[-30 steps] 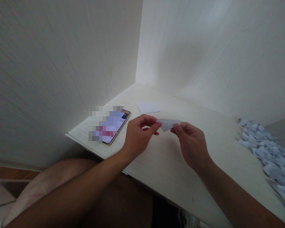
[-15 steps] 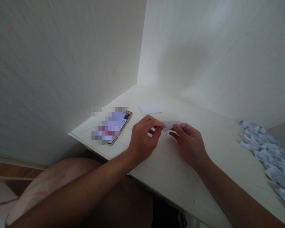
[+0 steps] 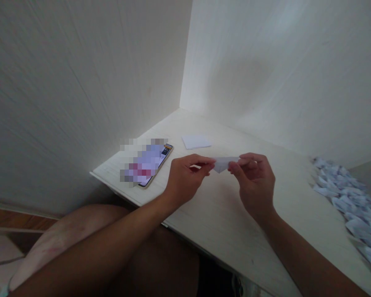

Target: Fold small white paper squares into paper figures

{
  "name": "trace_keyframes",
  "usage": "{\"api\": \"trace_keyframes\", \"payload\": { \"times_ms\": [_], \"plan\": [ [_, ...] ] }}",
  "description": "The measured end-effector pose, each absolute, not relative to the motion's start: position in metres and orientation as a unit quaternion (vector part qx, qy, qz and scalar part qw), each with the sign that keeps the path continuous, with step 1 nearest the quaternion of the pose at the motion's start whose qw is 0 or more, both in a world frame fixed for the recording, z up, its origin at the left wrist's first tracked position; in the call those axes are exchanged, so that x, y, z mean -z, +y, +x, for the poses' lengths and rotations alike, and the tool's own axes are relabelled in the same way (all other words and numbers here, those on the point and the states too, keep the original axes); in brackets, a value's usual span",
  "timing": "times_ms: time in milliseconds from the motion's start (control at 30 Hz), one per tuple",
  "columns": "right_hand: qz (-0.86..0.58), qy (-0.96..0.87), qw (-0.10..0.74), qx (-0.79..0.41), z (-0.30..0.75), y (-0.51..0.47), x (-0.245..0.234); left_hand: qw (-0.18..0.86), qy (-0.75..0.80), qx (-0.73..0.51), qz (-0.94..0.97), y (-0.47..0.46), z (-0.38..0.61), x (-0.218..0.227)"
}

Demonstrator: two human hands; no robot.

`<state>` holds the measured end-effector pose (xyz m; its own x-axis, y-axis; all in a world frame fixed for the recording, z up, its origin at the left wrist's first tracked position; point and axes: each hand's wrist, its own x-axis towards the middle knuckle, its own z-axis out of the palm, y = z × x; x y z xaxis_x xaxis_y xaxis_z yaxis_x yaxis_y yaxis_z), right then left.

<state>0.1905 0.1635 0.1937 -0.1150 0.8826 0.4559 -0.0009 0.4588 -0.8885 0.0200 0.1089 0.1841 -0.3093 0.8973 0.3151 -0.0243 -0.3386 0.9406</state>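
A small folded piece of white paper [image 3: 222, 163] is stretched between my two hands above the table. Its lower edge comes to a point in the middle. My left hand [image 3: 188, 175] pinches the paper's left end between thumb and fingertips. At the opposite end, my right hand [image 3: 255, 181] grips it with the thumb in front and the index finger along the top edge. Just behind the left fingers, a flat stack or sheet of white paper [image 3: 196, 142] lies on the table.
To the left, a phone [image 3: 151, 165] with a lit, partly blurred screen rests on the white table [image 3: 284, 198]. Many folded paper pieces [image 3: 352, 198] are heaped along the right side. Pale walls [image 3: 136, 74] meet behind the table, and my legs are below its front edge.
My right hand has moved slightly right and up and turned, with its index finger now on the paper's top edge. The paper now shows a downward-pointing, triangular shape.
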Motion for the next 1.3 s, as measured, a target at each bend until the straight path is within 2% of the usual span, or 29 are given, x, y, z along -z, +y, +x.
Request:
{"api": "trace_keyframes", "payload": {
  "times_ms": [133, 367, 700, 1300],
  "plan": [
    [-0.329, -0.672, 0.573, -0.336, 0.190, 0.159, -0.196, 0.388, 0.446, -0.679, 0.435, 0.110, 0.019, -0.187],
    [-0.310, -0.673, 0.574, -0.348, 0.189, 0.155, -0.198, 0.412, 0.416, -0.692, 0.422, 0.114, 0.016, -0.186],
    [-0.348, -0.754, 0.477, -0.288, 0.197, 0.161, -0.192, 0.439, 0.415, -0.658, 0.450, 0.114, 0.013, -0.186],
    [-0.329, -0.734, 0.507, -0.311, 0.195, 0.156, -0.193, 0.408, 0.442, -0.628, 0.494, 0.112, 0.007, -0.192]
  ]
}}
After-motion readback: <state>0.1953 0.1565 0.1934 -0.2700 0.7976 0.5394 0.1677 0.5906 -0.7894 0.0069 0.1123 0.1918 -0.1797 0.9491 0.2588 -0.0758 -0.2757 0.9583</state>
